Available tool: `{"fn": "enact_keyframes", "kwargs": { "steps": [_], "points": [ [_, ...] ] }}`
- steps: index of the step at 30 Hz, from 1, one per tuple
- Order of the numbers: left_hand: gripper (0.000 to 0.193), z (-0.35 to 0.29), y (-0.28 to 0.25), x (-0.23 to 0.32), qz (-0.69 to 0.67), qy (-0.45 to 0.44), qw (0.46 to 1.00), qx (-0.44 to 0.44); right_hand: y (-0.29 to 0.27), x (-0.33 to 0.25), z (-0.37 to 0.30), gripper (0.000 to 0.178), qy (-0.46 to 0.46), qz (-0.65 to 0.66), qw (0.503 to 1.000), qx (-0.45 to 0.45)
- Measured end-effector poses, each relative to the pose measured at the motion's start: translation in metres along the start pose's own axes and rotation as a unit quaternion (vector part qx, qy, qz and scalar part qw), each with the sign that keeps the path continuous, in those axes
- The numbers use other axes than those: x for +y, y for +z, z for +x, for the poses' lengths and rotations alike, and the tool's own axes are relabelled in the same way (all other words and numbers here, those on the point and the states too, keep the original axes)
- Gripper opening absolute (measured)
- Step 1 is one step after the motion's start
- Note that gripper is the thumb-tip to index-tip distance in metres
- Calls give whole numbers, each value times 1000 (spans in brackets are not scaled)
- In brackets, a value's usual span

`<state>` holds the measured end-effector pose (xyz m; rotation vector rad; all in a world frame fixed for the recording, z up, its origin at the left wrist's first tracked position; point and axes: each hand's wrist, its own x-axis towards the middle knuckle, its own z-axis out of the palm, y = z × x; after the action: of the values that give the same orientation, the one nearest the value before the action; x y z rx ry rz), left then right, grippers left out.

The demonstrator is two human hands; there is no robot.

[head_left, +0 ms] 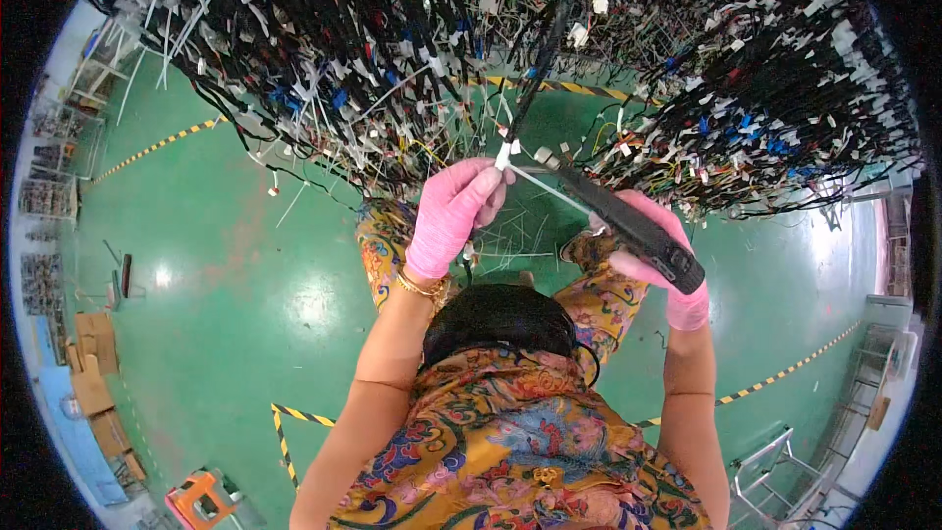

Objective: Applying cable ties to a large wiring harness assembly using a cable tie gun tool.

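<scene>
My left hand point(451, 211), in a pink glove, pinches the lower end of a black wire harness point(535, 88) at a small white piece point(505, 154). Whether that piece is a connector or a wrapped tag I cannot tell. A white cable tie point(551, 191) runs slantwise from there to the nose of a black cable tie gun point(638, 231). Around the gun's body is my right hand point(655, 211), also in a pink glove, its fingers partly hidden behind the tool. The gun's nose is close to the left fingertips.
Dense hanging bundles of black wire harnesses point(343, 29) fill the far side, with more at the right point(765, 108). Loose white ties point(515, 236) lie on the green floor point(216, 265). An orange step stool point(203, 499), cardboard point(93, 373) and a metal frame point(770, 466) stand around the edges.
</scene>
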<state>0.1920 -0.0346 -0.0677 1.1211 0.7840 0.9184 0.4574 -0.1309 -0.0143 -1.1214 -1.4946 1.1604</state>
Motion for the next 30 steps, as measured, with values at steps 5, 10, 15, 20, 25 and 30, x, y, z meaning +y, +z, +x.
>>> {"fn": "enact_keyframes", "kwargs": {
  "steps": [5,10,15,20,25,30],
  "points": [
    [28,-4,2,5,4,-8,1000,-7,2,-24,13,51,-66,-152,984,-65],
    [26,-6,1,8,2,-14,1000,2,-4,-30,28,52,-135,-318,930,-129],
    [27,-11,9,8,44,-16,997,65,-4,-14,29,48,-165,-429,875,-153],
    [25,-11,12,4,42,1,998,53,7,4,13,36,-140,-394,899,-130],
    [26,-8,9,-1,37,-7,998,53,9,15,11,40,-153,-388,902,-109],
    [24,3,4,2,47,24,995,90,4,17,10,38,-127,-360,920,-93]
  ]
}}
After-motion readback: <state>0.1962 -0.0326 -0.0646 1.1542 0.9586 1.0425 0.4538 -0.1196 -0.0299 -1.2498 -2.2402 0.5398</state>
